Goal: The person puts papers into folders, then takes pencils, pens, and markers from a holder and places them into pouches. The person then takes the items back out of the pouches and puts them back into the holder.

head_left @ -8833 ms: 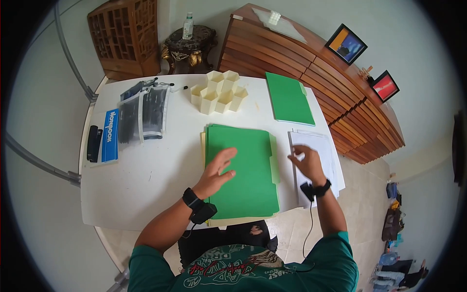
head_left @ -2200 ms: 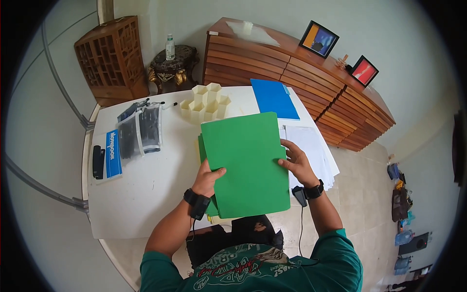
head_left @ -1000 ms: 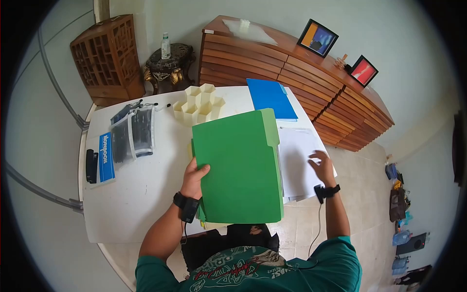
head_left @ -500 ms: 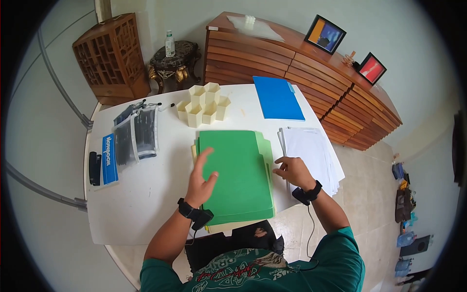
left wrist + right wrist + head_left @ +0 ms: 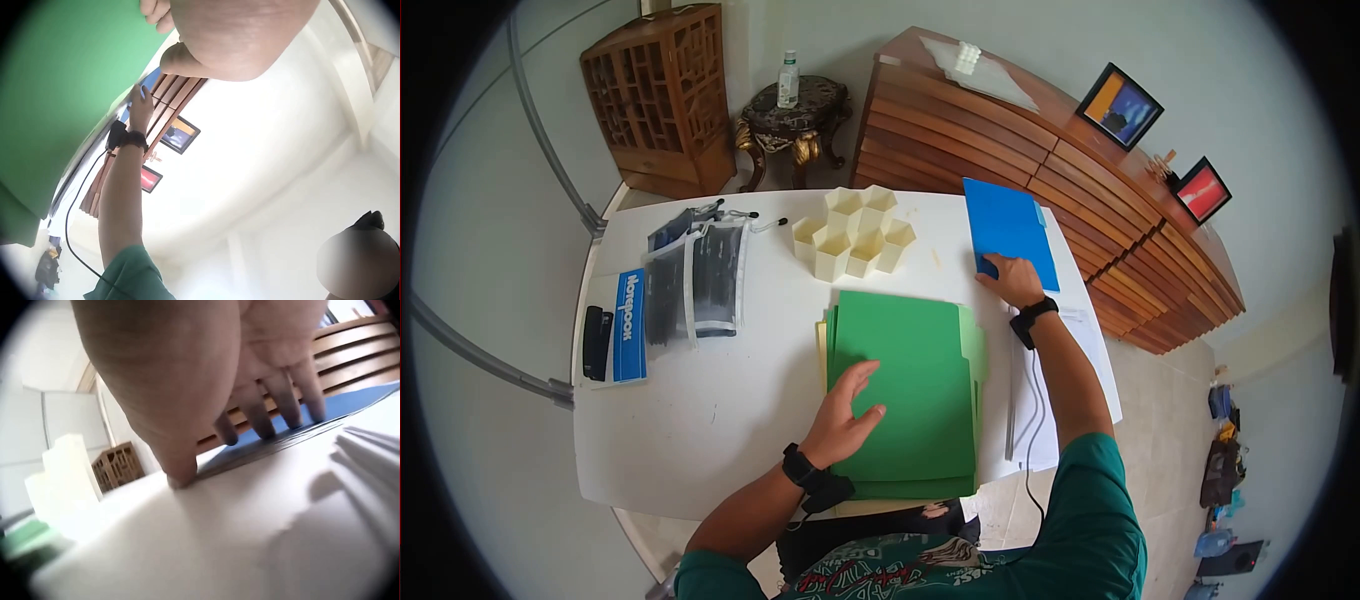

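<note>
A stack of green folders (image 5: 905, 400) lies near the table's front edge, with a cream sheet's edge showing at its left. My left hand (image 5: 842, 420) is over the stack's left part, fingers relaxed and holding nothing; the left wrist view shows the green surface (image 5: 69, 81) beside it. At the back right, my right hand (image 5: 1012, 280) reaches the near edge of the blue folder (image 5: 1008, 225). In the right wrist view its fingertips (image 5: 265, 431) rest on the blue folder (image 5: 356, 403), while the thumb touches down at the folder's near edge.
White papers (image 5: 1040, 400) lie right of the green stack, partly under my right forearm. Cream hexagonal holders (image 5: 855, 235) stand at the back. On the left are mesh pouches (image 5: 695, 280), a blue notebook (image 5: 631, 325) and a black stapler (image 5: 597, 343).
The green folder that was held up lies on the stack. My right hand has moved from beside the stack to the blue folder, which replaced a green one at the back right.
</note>
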Available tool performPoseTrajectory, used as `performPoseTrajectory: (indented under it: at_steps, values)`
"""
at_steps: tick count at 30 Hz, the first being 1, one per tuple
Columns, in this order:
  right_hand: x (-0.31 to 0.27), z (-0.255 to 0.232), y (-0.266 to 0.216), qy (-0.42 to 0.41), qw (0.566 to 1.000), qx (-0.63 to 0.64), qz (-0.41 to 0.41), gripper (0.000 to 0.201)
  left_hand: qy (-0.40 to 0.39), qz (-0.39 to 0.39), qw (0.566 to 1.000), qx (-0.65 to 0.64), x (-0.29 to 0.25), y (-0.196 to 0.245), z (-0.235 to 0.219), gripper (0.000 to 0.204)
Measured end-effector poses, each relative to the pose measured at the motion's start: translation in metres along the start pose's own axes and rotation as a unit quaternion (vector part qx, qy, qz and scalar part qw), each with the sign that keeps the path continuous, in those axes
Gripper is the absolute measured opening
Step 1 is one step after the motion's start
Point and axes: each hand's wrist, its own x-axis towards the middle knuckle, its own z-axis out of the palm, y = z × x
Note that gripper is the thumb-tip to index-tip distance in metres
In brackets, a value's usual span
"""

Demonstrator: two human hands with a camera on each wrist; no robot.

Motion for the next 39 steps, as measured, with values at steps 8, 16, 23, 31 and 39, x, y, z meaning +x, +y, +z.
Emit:
performPoseTrajectory:
  at_steps: [8, 16, 23, 31, 39]
  values:
    - [0.007, -0.022, -0.009, -0.032, 0.995, -0.074, -0.054, 0.047, 0.017, 0.000, 1.000, 0.022, 0.000, 0.002, 0.002, 0.055]
    - [0.021, 0.003, 0.013, 0.035, 0.996, -0.067, -0.048, 0.025, 0.025, -0.007, 0.999, -0.019, 0.001, -0.001, 0.001, 0.050]
    - [0.014, -0.006, 0.045, 0.269, 0.960, 0.046, 0.066, 0.030, 0.022, -0.014, 0.998, -0.062, 0.004, -0.010, -0.002, 0.048]
    - [-0.188, -0.114, -0.134, 0.337, 0.924, -0.123, -0.136, 0.026, -0.098, -0.093, 0.852, -0.506, 0.008, 0.000, -0.010, 0.067]
    - [-0.288, -0.037, -0.237, 0.075, 0.907, 0.217, -0.352, 0.016, -0.013, -0.075, 0.938, -0.338, -0.003, -0.006, 0.007, 0.049]
